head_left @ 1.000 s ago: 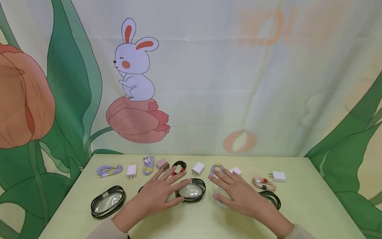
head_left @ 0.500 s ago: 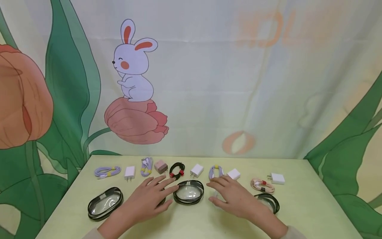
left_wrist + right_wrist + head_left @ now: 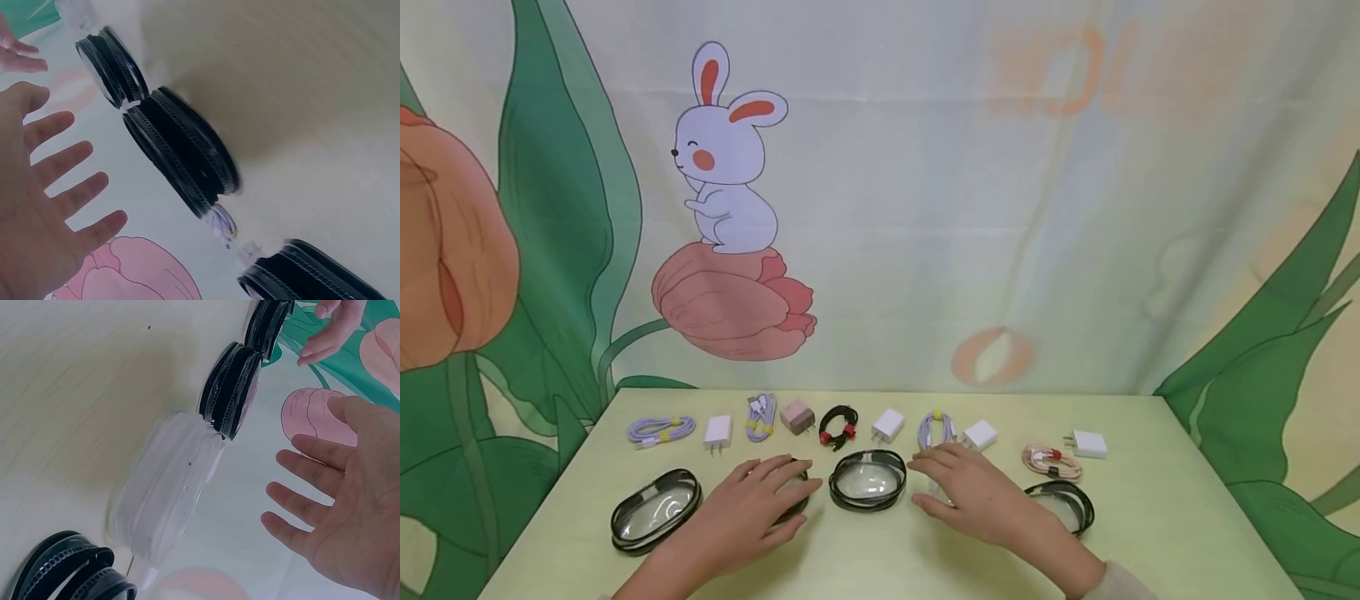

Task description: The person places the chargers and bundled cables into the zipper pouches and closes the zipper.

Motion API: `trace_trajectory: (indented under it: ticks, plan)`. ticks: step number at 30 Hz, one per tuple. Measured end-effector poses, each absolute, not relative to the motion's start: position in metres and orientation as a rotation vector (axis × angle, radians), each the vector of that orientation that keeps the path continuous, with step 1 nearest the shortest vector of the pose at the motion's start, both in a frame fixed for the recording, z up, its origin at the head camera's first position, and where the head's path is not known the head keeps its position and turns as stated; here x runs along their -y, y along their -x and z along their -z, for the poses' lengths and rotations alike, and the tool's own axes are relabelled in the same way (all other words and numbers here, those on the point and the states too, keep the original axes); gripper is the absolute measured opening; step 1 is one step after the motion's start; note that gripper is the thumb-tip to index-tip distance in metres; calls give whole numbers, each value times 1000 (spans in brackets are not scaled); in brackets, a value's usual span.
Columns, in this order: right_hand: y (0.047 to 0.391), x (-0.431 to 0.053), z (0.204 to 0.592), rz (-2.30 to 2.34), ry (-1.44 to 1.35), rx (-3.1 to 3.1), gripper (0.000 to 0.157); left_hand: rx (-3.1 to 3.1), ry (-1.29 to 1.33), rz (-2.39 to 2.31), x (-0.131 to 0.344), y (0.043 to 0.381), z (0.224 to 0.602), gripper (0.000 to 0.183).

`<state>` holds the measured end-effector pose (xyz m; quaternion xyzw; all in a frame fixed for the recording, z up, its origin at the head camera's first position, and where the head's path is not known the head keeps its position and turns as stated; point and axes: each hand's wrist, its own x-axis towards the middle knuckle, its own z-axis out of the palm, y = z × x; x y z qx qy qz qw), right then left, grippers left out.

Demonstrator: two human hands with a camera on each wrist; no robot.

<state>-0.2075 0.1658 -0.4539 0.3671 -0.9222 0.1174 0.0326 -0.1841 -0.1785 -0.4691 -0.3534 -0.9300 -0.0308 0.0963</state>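
My left hand [image 3: 752,508] hovers, fingers spread and holding nothing, over a clear zip case with black trim [image 3: 181,150]. In the head view it hides much of that case. Likewise with its fingers apart and nothing in them, my right hand [image 3: 973,492] is over a whitish translucent zip case [image 3: 165,487]. Between the hands lies another black-trimmed clear case [image 3: 868,479]. One more black-trimmed case [image 3: 657,510] sits at the far left, and a further one [image 3: 1067,504] is partly behind my right forearm.
Along the table's back lie coiled lilac cables [image 3: 661,430], a black cable [image 3: 838,425] with red ties and a pink cable [image 3: 1052,461]. White plug chargers [image 3: 717,432] and a pinkish one [image 3: 797,415] stand among them. A printed curtain [image 3: 880,250] hangs behind the table.
Both hands have drawn back toward the person, the left one also moving left, which uncovers the black cable and more of the middle case. The whole view has shifted slightly; the items lie unmoved.
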Motion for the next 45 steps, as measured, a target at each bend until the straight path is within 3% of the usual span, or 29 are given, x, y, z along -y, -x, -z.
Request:
trace_trajectory:
  ticks: [19,45]
  plan:
    - [207,-152,457,-436,-1135,2798,40,2775,1050,90,180,179,481,43]
    - [211,-114,458,-396,-1197,2794,48,2811,932,82,209,170,475,44]
